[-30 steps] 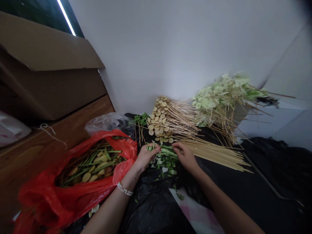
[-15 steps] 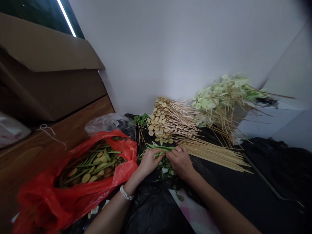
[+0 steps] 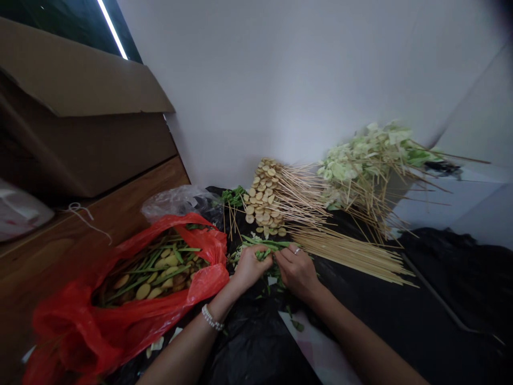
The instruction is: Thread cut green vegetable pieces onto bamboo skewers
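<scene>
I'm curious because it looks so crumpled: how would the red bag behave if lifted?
The red bag would probably be floppy, since its thin-looking walls sag and crease. It may have some weight, as potato slices and green stems are heaped inside. Its wide-open mouth suggests they could spill if it tipped.

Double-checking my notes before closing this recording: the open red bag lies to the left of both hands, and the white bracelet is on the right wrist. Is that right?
Not quite: the head view shows the white bracelet on the left wrist, not the right. The open red bag does lie left of the left hand and right hand.
</scene>
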`<state>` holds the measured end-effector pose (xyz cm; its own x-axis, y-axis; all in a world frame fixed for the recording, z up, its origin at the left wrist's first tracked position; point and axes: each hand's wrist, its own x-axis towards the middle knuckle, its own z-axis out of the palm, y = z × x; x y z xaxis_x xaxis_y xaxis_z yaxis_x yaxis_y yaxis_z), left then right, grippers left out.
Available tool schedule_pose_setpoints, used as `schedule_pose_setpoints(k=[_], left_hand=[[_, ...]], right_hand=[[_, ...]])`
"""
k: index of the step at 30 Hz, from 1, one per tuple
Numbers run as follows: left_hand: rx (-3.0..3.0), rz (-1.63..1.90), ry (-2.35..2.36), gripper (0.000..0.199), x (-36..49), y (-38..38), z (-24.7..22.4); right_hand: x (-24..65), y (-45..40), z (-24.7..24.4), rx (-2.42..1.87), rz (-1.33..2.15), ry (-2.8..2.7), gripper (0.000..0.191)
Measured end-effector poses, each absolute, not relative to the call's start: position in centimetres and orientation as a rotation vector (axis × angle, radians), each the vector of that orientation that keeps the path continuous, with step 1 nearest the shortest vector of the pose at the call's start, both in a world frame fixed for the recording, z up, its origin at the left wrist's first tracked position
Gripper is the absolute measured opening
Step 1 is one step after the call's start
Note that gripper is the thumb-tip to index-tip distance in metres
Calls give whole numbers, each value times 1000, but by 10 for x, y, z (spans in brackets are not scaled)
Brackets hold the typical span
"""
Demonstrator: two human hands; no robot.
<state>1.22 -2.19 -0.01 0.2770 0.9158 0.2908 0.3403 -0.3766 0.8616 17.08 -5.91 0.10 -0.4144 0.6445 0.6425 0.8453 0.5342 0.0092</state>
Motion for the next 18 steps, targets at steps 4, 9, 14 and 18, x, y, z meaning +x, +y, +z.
schedule_pose_setpoints(k=[4,9,14,18], left_hand=[[1644,1079,1054,12,15,-19,-4],[1373,1029,1022,12,15,-23,2],[1090,969,924,18,18,-27,7],[975,972,867,23,21,-27,5]], right_hand=[[169,-61,0,-1176,-452,-2146,23],[168,-62,1,-1133,-453,-2102,26],[168,-64,2,-1070,-427,-2072,27],[169,-62,5,-1116,-322,-2016,25]])
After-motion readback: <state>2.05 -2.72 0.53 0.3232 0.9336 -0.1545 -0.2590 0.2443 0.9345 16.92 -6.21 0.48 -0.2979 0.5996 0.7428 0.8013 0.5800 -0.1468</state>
